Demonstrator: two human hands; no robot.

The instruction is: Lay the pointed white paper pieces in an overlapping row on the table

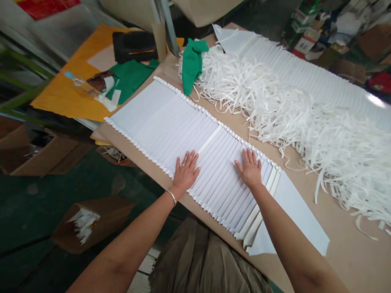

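A long row of overlapping white sheets (pixel 152 118), with notched strip-like edges, lies slantwise on the brown-covered table. My left hand (pixel 185 172) rests flat on the sheets near their front edge, fingers spread, a ring and a bracelet on it. Farther right, my right hand (pixel 250 169) also lies on the sheets with its fingers apart. Between the hands, a narrow white strip (pixel 210 138) stands out on top of the row. At the right end, a few sheets are fanned out over a larger tapered white sheet (pixel 301 211).
Behind the row lies a big heap of curly white strips (pixel 275 97), with a green cloth (pixel 192 63) at its left end. Another row of white sheets (pixel 305 69) is beyond. Cardboard boxes (pixel 91 219) stand on the floor left of the table (pixel 351 252).
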